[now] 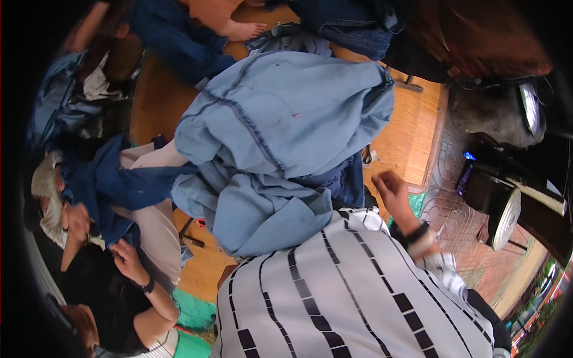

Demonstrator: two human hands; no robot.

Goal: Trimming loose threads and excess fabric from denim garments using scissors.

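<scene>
A light blue denim garment (286, 113), with dark frayed seams showing, lies bunched over my lap and reaches forward. Darker blue denim (343, 182) shows beneath its right side. My right hand (394, 194), with a dark band at the wrist, is raised just right of the cloth and apart from it. Its fingers are curled in together; whatever they may hold is too small to make out. My left hand is not in view; the bunched cloth and my striped shirt cover that side.
At left, a person with a wristband (134, 265) handles dark blue denim (137, 185). Across from me are a bare foot (242, 30) and more jeans (352, 27). A slatted wooden mat (415, 131) lies beneath the cloth. Right of it stands a round metal lid (507, 219) on a tiled floor.
</scene>
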